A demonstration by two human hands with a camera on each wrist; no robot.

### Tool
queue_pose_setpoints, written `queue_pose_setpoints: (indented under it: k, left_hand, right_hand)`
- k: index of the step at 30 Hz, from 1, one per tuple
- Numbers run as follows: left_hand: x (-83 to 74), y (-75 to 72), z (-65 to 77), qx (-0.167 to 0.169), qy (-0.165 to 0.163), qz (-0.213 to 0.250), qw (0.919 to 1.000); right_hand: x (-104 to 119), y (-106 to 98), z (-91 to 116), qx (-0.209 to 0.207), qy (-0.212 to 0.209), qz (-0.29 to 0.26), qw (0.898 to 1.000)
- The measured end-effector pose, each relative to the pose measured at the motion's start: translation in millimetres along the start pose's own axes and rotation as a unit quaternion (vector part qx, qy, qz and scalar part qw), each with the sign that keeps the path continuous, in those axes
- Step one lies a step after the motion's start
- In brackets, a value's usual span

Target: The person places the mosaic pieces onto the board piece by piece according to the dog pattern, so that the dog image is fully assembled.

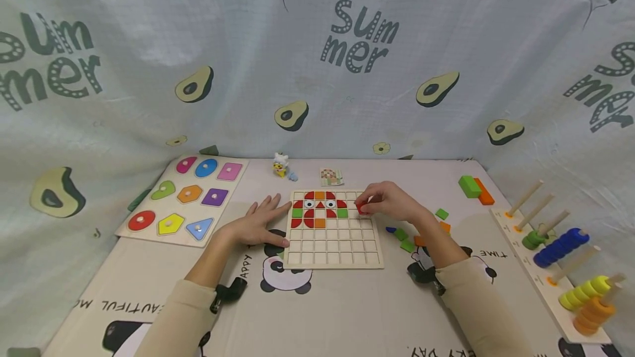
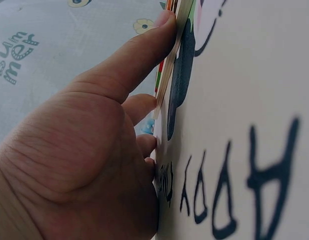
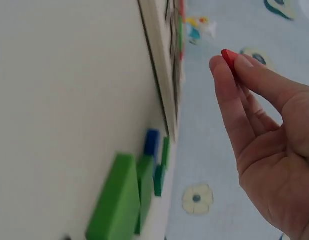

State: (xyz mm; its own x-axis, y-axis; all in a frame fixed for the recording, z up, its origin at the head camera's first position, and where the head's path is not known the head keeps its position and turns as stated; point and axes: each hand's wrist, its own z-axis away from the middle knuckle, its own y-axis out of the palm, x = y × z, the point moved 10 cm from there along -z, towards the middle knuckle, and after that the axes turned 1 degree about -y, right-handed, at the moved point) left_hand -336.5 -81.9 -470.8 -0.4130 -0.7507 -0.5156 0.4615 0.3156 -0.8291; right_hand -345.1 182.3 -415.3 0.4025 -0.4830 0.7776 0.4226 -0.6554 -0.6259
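Observation:
A wooden grid board (image 1: pixel 333 261) lies flat on the table, its upper left cells filled with red, orange, green and eye-patterned tiles (image 1: pixel 319 211). My left hand (image 1: pixel 255 226) rests spread at the board's left edge; in the left wrist view its thumb (image 2: pixel 167 25) touches the board's side. Over the board's upper right cells, my right hand (image 1: pixel 392 201) pinches a small red tile (image 3: pixel 228 56) between thumb and fingertips. The tile is held above the board, and its full shape is partly hidden by the fingers. Just above the board lies a small patterned card (image 1: pixel 331 177).
Loose green (image 1: pixel 407 245), blue and orange tiles lie right of the board, partly under the right forearm. Farther right are green and orange blocks (image 1: pixel 468 187) and a peg stand with rings (image 1: pixel 560 241). A shape puzzle (image 1: pixel 183 197) lies left; a figurine (image 1: pixel 280 164) stands behind.

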Motion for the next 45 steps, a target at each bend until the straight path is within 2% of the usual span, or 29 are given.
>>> queue_pose_setpoints:
  k: [6,10,15,25,29,38,41,45]
  left_hand:
    - [1.4,0.3,-1.7,0.0,-0.004,-0.003,1.0]
    - [2.1,0.8,-2.4,0.001,-0.004,-0.001,1.0]
    - [3.3,1.3,-2.9,0.001,-0.004,-0.001,1.0]
    - [2.2,1.2,-2.6,0.0,-0.003,-0.006,1.0]
    - [1.5,0.8,-2.3,0.0,-0.003,-0.006,1.0]
    - [4.0,2.4,-2.6,0.001,-0.007,-0.007,1.0]
    - [4.0,3.3,-2.6,0.002,-0.006,-0.005,1.0]
    - [3.7,2.2,-2.3,0.001,-0.007,-0.002,1.0]
  right_hand:
    - [10,27,-21,0.028,-0.004,0.019,0.999]
    - [21,46,-32,0.053,-0.007,0.066,0.996]
    - [30,62,-41,0.063,-0.016,0.133,0.989]
    - [27,75,-46,0.066,-0.019,0.209,0.975]
    - [25,76,-46,0.066,-0.02,0.216,0.974]
    - [29,72,-43,0.073,-0.028,0.193,0.978]
    - [33,53,-32,0.058,-0.036,0.175,0.982]
    - [34,9,-8,0.009,-0.028,0.149,0.988]
